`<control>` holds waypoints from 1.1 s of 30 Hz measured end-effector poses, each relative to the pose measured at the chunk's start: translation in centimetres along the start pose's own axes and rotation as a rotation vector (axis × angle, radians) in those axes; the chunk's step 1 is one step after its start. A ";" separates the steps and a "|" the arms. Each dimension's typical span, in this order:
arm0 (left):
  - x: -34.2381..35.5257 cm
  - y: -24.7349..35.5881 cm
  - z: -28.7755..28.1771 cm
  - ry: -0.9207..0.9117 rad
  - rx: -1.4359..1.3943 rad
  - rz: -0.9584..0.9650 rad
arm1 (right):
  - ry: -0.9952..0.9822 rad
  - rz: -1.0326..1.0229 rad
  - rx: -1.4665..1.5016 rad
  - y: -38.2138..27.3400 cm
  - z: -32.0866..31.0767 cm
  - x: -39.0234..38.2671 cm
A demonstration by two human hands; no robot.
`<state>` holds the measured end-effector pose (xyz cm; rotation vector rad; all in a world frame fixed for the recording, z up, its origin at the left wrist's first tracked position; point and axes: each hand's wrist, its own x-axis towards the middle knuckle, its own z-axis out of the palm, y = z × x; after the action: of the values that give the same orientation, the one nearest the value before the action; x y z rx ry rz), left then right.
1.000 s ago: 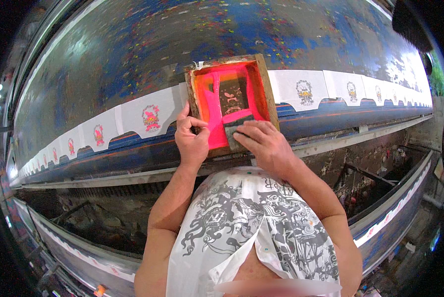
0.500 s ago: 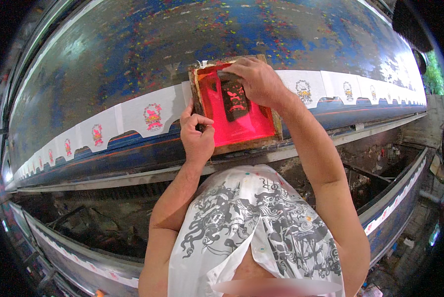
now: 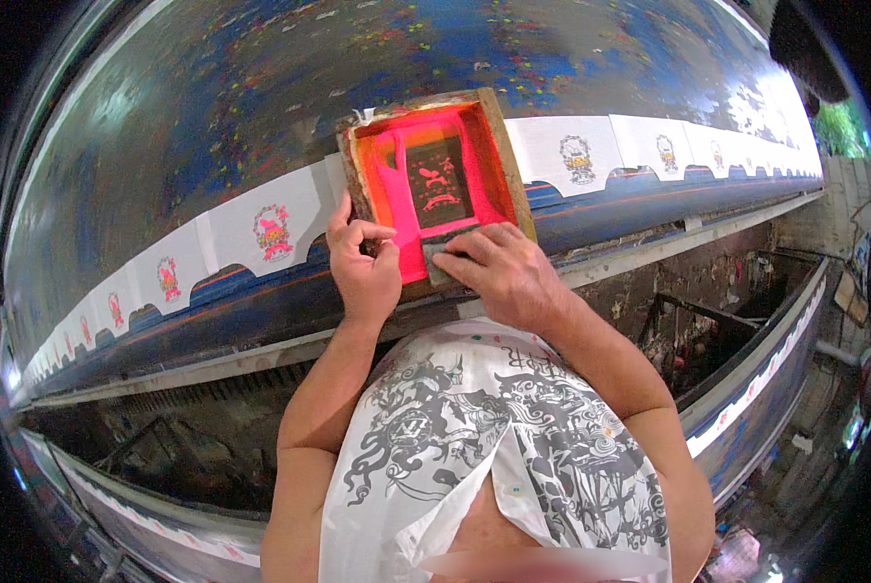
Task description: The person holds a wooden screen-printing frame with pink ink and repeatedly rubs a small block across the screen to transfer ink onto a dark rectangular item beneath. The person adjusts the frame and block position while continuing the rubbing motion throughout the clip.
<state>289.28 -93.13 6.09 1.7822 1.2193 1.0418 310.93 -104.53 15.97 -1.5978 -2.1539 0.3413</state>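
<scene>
Wooden screen-printing frame is lying on the near side of the long paint-spotted desk, over the row of white cloth panels. The left hand is gripping the frame's left wall; the right hand is holding a dark squeegee at its near end, with pink ink lining the inside. Emblems on the left are already showing pink; those on the right are apparently lacking it so far. Whether the covered spot is fully inked is remaining hidden.
</scene>
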 end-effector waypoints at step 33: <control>-1.7 9.8 20.9 0.003 -0.267 -0.143 | 0.483 0.269 0.394 18.9 -10.8 -21.0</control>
<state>311.41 -100.05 5.91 1.4688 1.1323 1.0697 337.14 -119.39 12.92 -1.5431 -1.4169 0.3856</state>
